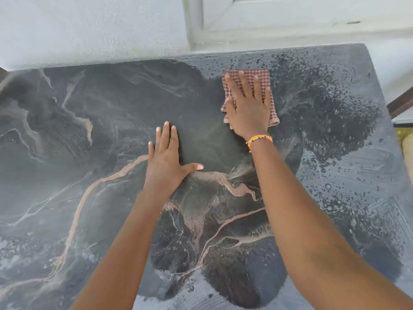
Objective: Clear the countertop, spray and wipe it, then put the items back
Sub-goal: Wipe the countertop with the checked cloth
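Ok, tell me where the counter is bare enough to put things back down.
Bare: the countertop from the wall to the left hand. Taken: the middle, with the right hand pressing the cloth. The right end is wet with spray.

Both arms extended forward, bare to the elbow. Left hand (166, 162) flat, palm down, fingers straight and together, thumb splayed toward the right arm. Right hand (248, 108) further forward, palm down, fingers straight and slightly spread, pressing flat. Beaded orange bracelet (259, 139) on right wrist. Hands apart, not touching.
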A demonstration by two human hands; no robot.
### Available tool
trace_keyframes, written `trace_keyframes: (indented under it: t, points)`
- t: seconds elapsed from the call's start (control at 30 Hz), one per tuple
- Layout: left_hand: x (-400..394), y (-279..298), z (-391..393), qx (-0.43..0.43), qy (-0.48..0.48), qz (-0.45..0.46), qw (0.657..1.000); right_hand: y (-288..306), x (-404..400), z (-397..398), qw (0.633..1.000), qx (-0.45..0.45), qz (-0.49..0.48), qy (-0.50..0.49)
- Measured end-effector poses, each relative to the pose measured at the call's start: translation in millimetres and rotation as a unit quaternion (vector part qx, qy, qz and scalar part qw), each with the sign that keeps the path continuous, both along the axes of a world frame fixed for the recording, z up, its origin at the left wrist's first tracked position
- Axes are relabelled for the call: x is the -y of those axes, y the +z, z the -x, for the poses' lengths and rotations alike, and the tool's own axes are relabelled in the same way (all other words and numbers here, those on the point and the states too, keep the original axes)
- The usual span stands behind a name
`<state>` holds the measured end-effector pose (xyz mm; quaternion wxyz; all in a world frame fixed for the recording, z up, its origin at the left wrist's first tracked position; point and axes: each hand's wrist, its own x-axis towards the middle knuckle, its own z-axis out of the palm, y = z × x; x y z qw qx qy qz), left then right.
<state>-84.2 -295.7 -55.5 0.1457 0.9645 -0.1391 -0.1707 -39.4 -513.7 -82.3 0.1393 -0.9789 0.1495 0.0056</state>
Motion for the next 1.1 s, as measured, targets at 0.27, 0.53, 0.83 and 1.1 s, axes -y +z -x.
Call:
trace_keyframes:
  t: [0.27, 0.53, 0.83, 1.1]
  points:
    - [3, -2, -1, 0.011, -0.005, -0.036, 0.999, -2, -26, 61, 0.98, 0.0, -0.005, -0.197]
    - [8, 6, -3, -0.009, 0.006, -0.042, 0.999, 11, -103, -59, 0.988, -0.027, 0.034, 0.146]
    - [25, 7, -1, -0.053, 0.003, -0.02, 0.998, 2, -6, -74, 1.0, 0.008, 0.004, 0.017]
    - [30, 8, -1, -0.067, -0.001, -0.033, 0.997, -1, 102, -21, 0.978, 0.004, 0.017, -0.208]
